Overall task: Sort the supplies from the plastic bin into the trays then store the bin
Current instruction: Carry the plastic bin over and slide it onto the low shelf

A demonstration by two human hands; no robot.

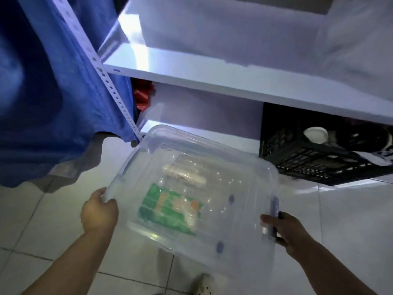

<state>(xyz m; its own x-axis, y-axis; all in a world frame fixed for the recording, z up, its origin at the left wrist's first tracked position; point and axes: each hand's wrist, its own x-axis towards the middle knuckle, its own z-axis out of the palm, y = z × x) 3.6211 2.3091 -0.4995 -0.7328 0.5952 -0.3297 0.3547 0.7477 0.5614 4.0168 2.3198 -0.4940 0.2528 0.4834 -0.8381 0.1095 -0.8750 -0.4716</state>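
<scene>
Holding the bin: head view, lower middle of the frame, the clear plastic bin (pixel 197 188) with its lid on is carried in both hands in front of a white shelf unit (pixel 212 81).
Step in hand: by my reading this is the start, the bin being taken from or brought near the shelves, since supplies are inside and no trays show in the frame.
Contents: a green packet (pixel 168 211) and a pale roll-shaped pack (pixel 185 175) lie on the bin's floor, seen through the lid.
Left hand: the left hand (pixel 100 211) grips the bin's lower-left corner, fingers curled under the rim, thumb on top.
Right hand: the right hand (pixel 280 231) holds the lower-right edge by the blue latch (pixel 274 211), fingers wrapped round the rim; how far they reach under is hidden.
Bin relative to fingers: rim touching both sets of fingers, body between the hands, tilted away towards the upper left.
Next move calls for: setting the bin level on a surface and unclipping the latches.
Nearby: black crate (pixel 314 158) at right on the low shelf, blue cloth (pixel 53 81) at upper left, tiled floor (pixel 340 209) below.
</scene>
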